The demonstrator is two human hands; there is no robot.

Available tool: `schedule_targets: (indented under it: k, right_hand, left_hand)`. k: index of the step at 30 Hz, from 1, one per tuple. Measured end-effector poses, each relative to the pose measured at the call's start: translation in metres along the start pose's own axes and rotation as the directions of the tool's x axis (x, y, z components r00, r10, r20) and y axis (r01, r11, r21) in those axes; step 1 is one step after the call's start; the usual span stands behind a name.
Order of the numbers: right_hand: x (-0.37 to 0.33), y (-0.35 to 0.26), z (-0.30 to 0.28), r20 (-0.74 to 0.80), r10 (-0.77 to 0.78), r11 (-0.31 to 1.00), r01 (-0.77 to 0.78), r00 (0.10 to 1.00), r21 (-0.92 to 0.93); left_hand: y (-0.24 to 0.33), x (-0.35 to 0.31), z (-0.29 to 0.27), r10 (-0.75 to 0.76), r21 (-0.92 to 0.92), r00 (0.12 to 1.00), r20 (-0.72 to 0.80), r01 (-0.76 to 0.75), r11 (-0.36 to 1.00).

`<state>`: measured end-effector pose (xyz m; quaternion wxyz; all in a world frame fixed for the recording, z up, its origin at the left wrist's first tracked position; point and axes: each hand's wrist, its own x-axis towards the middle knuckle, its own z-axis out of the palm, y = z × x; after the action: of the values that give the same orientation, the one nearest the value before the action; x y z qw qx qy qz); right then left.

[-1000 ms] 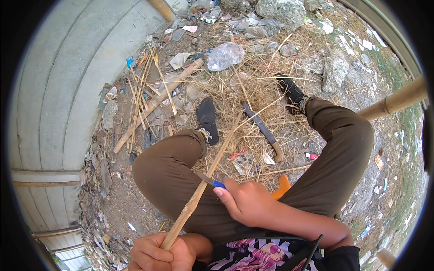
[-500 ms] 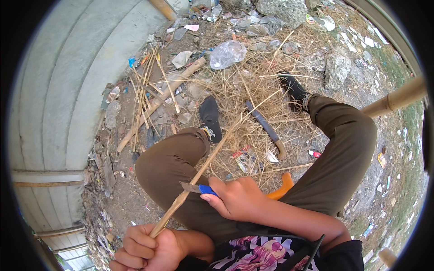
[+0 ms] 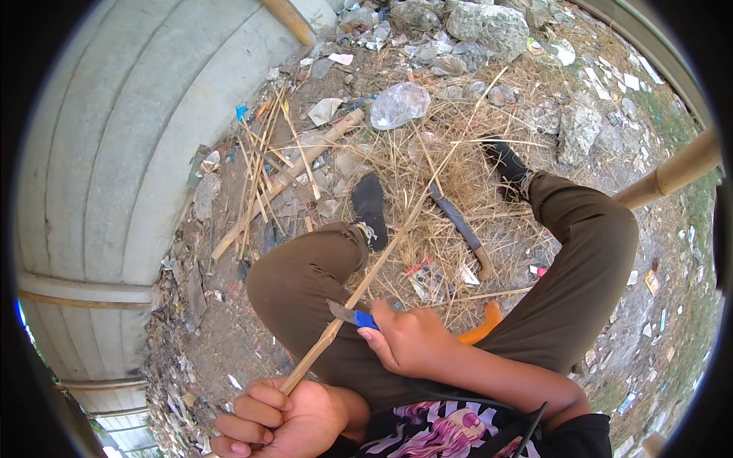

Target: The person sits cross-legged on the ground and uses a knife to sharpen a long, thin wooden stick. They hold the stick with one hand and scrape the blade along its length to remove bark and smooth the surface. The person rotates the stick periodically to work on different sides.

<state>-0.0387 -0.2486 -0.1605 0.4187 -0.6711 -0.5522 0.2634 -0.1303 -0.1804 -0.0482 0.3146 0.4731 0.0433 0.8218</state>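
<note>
1. The left hand (image 3: 279,420) is curling its fingers tight around the near end of a thin bamboo stick (image 3: 366,278), low by the body.
2. The right hand (image 3: 408,343) is gripping a blue-handled knife (image 3: 353,314), its blade resting against the stick.
3. The stick is slanting away over the knees toward the straw (image 3: 427,164).

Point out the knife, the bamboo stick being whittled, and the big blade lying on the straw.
knife (image 3: 345,313): head view, on its metal blade.
bamboo stick (image 3: 382,259): head view, mid-shaft above the knee.
big blade (image 3: 456,221): head view, middle of the dark blade.
</note>
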Motion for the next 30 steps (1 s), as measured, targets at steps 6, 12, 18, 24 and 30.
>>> schedule_targets:
  k: [6,12,18,24,30]
  right_hand:
    - [0.001,0.057,-0.004,-0.029,0.329,0.944,-0.329,0.944,-0.027]
    - [0.0,0.048,-0.006,-0.036,0.298,0.925,-0.279,0.954,0.256]
    - [-0.01,0.038,0.013,-0.116,0.24,0.747,-0.107,0.964,0.657]
    - [0.025,0.003,-0.025,0.362,0.484,0.048,-0.437,0.797,0.898]
    - [0.023,-0.019,0.004,0.465,0.45,-0.101,-0.474,0.763,0.875]
  left_hand:
    - [0.007,-0.01,0.02,0.038,0.168,0.995,-0.093,-0.022,0.985]
    - [0.004,-0.014,0.018,-0.043,-0.25,0.974,0.224,0.1,0.963]
    - [-0.007,-0.007,0.012,0.062,-0.408,0.932,0.357,0.096,0.908]
    - [0.006,0.015,-0.026,0.102,-0.437,0.763,0.639,0.25,0.864]
    - [0.055,0.026,-0.058,0.0,-0.274,0.874,0.486,0.153,0.949]
